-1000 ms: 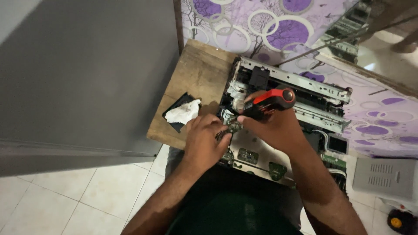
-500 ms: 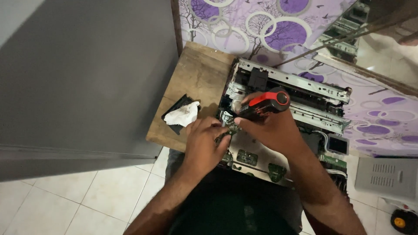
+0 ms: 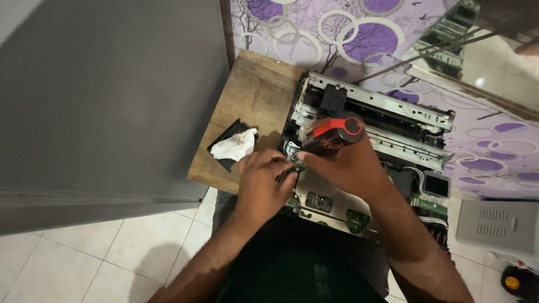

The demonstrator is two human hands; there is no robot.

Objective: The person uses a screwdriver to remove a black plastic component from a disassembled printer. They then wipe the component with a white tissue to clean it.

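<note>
**Two hands at work on an opened machine**

Head view: the right hand (image 3: 351, 168) is wrapped tightly around a screwdriver (image 3: 332, 134) with a red and black handle. The handle sticks up out of the fist, tilted away from the person, and the shaft runs down and is hidden by the fingers. The left hand (image 3: 264, 182) sits just beside the right, its fingers curled narrow and pinched at a small dark part by the tool's lower end; whether it truly grips that part or only steadies it cannot be told. Both hands rest over the near left corner of an opened machine (image 3: 387, 120), a metal frame with rails, wires and green circuit boards showing.

Just left of the left hand lies a small black tray (image 3: 224, 154) with a crumpled white cloth (image 3: 236, 145) in it. Tray and machine both sit on a wooden board (image 3: 252, 95). Beyond the hands hangs a purple patterned cloth (image 3: 314, 28). Right of the right forearm lies a grey vented cover (image 3: 497, 224) on the floor. A grey wall (image 3: 106, 95) fills the space left of the hands.

The hands cover the screw and the tool's tip. The near edge of the machine is hidden behind the person's forearms and dark clothing.
</note>
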